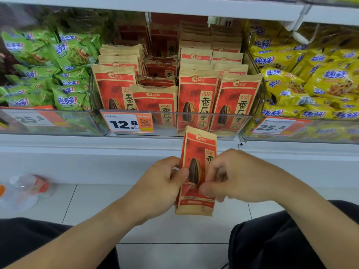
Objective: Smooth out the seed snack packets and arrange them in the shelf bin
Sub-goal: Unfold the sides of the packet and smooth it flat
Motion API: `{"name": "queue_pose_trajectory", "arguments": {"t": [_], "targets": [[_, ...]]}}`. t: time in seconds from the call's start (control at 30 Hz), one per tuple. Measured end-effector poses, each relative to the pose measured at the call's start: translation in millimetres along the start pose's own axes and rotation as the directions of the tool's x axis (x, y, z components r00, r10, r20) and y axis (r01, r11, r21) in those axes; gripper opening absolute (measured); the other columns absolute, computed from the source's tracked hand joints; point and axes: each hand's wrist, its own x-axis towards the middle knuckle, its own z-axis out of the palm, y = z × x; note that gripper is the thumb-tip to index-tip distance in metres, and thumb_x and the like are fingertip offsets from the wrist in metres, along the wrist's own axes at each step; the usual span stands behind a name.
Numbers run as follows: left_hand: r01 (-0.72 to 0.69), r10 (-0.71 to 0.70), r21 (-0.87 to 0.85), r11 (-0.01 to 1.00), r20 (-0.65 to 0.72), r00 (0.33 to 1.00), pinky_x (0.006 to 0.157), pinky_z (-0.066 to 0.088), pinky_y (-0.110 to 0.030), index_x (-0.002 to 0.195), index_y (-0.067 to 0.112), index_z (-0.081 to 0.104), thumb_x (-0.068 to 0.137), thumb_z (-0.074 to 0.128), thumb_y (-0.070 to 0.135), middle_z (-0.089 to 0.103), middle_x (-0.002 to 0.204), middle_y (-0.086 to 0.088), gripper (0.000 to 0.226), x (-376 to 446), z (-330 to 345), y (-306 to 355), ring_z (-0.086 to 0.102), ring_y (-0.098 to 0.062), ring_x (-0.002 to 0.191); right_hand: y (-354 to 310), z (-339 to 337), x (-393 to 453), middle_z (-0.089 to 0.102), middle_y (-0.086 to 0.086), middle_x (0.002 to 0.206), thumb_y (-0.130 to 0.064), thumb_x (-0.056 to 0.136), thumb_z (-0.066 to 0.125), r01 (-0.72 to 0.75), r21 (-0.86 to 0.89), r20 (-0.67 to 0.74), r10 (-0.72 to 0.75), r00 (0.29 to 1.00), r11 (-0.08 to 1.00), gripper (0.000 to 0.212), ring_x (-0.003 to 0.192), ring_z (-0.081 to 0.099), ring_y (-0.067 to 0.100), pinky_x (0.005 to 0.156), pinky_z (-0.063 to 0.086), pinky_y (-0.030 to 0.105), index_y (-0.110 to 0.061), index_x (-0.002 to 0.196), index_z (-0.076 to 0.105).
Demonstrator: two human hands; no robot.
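Holding one seed snack packet (196,171) upright below the shelf edge, we see it pinched from both sides: our left hand (165,183) curls round its left edge with the thumb laid on the printed front, and our right hand (233,175) clamps the right edge, thumb pressed near the lower part of the front. The packet is red and tan with a dark seed drawn on it, and it leans slightly, its top tipped toward one o'clock.

At twelve o'clock from the packet stands the clear shelf bin (194,121), with matching packets (196,98) upright in rows inside; one shorter row at eleven o'clock sits lower than its neighbours. A price tag (128,123) reading 12.8 is fixed to the bin's front at ten o'clock.

Further out, green snack bags (48,65) fill the bin at nine to ten o'clock and yellow snack bags (310,78) the bin at two o'clock. A blurred plastic bottle (25,189) lies on the tiled floor at nine o'clock. Dark trousers (281,239) show at five and seven o'clock.
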Motion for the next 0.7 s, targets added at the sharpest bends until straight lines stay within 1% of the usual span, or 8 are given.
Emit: {"name": "queue_pose_trajectory", "arguments": {"t": [0.1, 0.17, 0.27, 0.33, 0.4, 0.53, 0.6, 0.7], "targets": [[-0.01, 0.011, 0.029, 1.0, -0.031, 0.999, 0.082, 0.059, -0.041, 0.101, 0.022, 0.063, 0.104, 0.044, 0.022, 0.074, 0.094, 0.0, 0.019, 2, -3, -2, 0.073, -0.014, 0.083, 11, -18, 3, 0.075, -0.002, 0.077, -0.039, 0.089, 0.071, -0.075, -0.034, -0.207, 0.066, 0.976, 0.997, 0.017, 0.068, 0.07, 0.007, 0.064, 0.056, 0.027, -0.024, 0.082, 0.069], [-0.015, 0.017, 0.031, 0.999, -0.066, 0.998, 0.084, 0.058, -0.042, 0.099, 0.021, 0.064, 0.105, 0.043, 0.02, 0.075, 0.093, 0.001, 0.022, 3, -6, 0, 0.072, -0.016, 0.085, 17, -25, 5, 0.073, -0.004, 0.088, -0.04, 0.089, 0.069, -0.084, 0.087, -0.301, 0.107, 0.948, 0.993, 0.02, 0.077, 0.072, 0.011, 0.079, 0.06, 0.038, -0.024, 0.1, 0.064], [-0.01, 0.012, 0.028, 1.0, -0.094, 0.996, 0.084, 0.056, -0.039, 0.099, 0.024, 0.065, 0.106, 0.039, 0.021, 0.075, 0.092, 0.004, 0.027, 4, -8, 2, 0.071, -0.017, 0.087, 17, -28, 5, 0.077, -0.003, 0.093, -0.023, 0.095, 0.065, 0.038, 0.322, -0.32, 0.071, 0.945, 0.946, 0.013, 0.083, 0.074, 0.011, 0.086, 0.06, 0.037, -0.018, 0.107, 0.067], [0.007, -0.005, 0.018, 1.0, -0.106, 0.994, 0.084, 0.054, -0.037, 0.098, 0.025, 0.064, 0.107, 0.037, 0.023, 0.074, 0.092, 0.005, 0.029, 5, -8, 2, 0.07, -0.015, 0.087, 12, -27, 2, 0.078, 0.002, 0.093, -0.011, 0.096, 0.062, 0.133, 0.471, -0.315, 0.026, 0.949, 0.872, 0.011, 0.083, 0.075, 0.015, 0.083, 0.062, 0.036, -0.011, 0.105, 0.069], [0.018, -0.018, -0.001, 1.0, -0.14, 0.99, 0.08, 0.054, -0.033, 0.101, 0.026, 0.062, 0.107, 0.035, 0.024, 0.073, 0.094, 0.004, 0.028, 7, -8, 2, 0.069, -0.012, 0.085, 9, -26, -1, 0.077, 0.008, 0.095, -0.009, 0.093, 0.065, 0.186, 0.56, -0.322, 0.005, 0.947, 0.808, 0.012, 0.083, 0.076, 0.021, 0.076, 0.063, 0.037, -0.005, 0.104, 0.068], [-0.012, -0.006, -0.104, 0.994, -0.173, 0.985, 0.055, 0.046, -0.016, 0.105, 0.031, 0.063, 0.107, 0.035, 0.027, 0.072, 0.073, 0.006, 0.028, 5, -8, 6, 0.062, -0.002, 0.059, 5, -24, -3, 0.076, 0.016, 0.092, -0.019, 0.074, 0.073, 0.241, 0.695, -0.313, -0.017, 0.95, 0.678, 0.029, 0.076, 0.075, 0.023, 0.064, 0.062, 0.03, -0.002, 0.096, 0.07], [-0.023, 0.002, -0.126, 0.992, -0.167, 0.986, 0.057, 0.047, -0.018, 0.107, 0.034, 0.063, 0.106, 0.037, 0.028, 0.071, 0.071, 0.007, 0.026, 5, -7, 7, 0.062, -0.001, 0.059, 4, -23, -4, 0.076, 0.019, 0.089, -0.018, 0.069, 0.074, 0.265, 0.74, -0.33, -0.009, 0.944, 0.618, 0.028, 0.07, 0.074, 0.022, 0.061, 0.06, 0.028, -0.002, 0.091, 0.071], [-0.12, 0.088, -0.101, 0.988, -0.275, 0.957, 0.071, 0.054, -0.019, 0.111, 0.035, 0.06, 0.101, 0.049, 0.025, 0.071, 0.088, 0.008, 0.017, 6, -5, 6, 0.067, 0.0, 0.075, 2, -20, -3, 0.076, 0.018, 0.081, -0.016, 0.066, 0.075, 0.275, 0.757, -0.342, 0.0, 0.94, 0.593, 0.026, 0.065, 0.074, 0.021, 0.058, 0.061, 0.028, -0.003, 0.087, 0.073]]}}
